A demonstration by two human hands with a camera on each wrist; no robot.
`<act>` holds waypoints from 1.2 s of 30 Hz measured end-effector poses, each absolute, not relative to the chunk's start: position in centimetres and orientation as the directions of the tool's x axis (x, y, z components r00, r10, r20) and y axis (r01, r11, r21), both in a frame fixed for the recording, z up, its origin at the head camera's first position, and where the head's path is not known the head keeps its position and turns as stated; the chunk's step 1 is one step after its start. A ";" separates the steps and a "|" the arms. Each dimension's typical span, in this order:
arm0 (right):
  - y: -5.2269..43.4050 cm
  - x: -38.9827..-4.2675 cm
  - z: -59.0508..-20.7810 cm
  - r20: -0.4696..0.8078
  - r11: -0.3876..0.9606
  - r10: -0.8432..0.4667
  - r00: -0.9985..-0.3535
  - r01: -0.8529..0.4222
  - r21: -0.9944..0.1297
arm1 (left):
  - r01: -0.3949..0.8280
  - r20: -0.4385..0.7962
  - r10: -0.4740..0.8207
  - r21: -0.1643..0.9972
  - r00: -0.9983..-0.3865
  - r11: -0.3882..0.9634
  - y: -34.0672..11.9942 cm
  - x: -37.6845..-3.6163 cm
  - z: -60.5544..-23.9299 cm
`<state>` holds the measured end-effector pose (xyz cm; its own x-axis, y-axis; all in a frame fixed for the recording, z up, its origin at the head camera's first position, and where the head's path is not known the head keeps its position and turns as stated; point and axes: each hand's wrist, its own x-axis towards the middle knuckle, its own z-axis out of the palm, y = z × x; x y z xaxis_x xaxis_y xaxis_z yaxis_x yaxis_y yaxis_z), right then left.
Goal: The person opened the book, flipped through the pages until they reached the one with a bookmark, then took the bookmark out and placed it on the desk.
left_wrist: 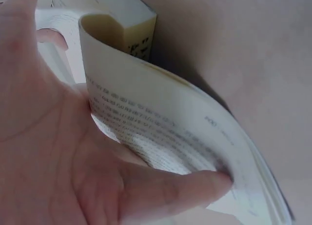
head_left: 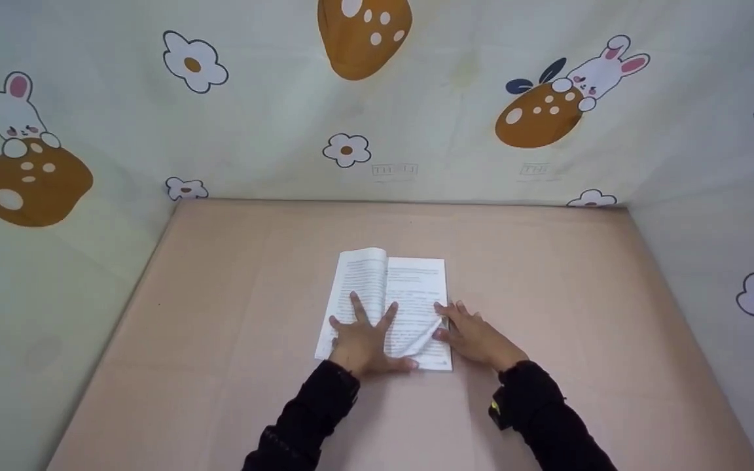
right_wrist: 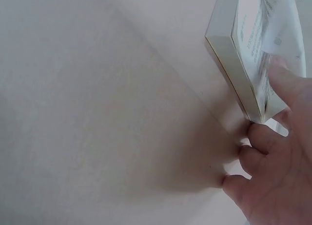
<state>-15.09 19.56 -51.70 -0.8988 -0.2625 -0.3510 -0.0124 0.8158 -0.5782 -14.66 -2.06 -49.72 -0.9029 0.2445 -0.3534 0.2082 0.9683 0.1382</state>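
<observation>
Just 1 open book (head_left: 387,307): left hand (head_left: 364,337) spread flat on pages, right hand (head_left: 472,337) pinching 1 page corner.

The open book (head_left: 390,304) carries lines of small print on its pages, but none is sharp enough to read in any view

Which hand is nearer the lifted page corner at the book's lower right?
Right. The right hand is at the book's right edge, fingertips on the lifted page corner. The left hand presses flat on the left page, beside it.
</observation>
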 end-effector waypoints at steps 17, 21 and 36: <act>19.7 -15.2 -52.1 -0.343 0.791 -0.268 -0.901 -0.003 -0.611 | 0.229 -0.320 0.246 0.090 -0.915 0.969 -2.0 -14.7 -50.3; 19.7 -15.2 -52.0 -0.344 0.805 -0.293 -0.892 -0.036 -0.592 | 0.240 -0.306 0.248 0.065 -0.919 0.969 -2.1 -14.7 -50.5; 19.7 -15.3 -51.9 -0.365 0.803 -0.307 -0.879 -0.033 -0.596 | 0.289 -0.212 0.343 0.249 -0.915 0.924 -4.3 -14.4 -51.2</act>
<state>-15.35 19.73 -51.87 -0.8789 -0.3069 -0.3652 -0.0327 0.8026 -0.5957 -14.38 -4.33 -51.21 -0.9152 0.3430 -0.2117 0.2889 0.9245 0.2488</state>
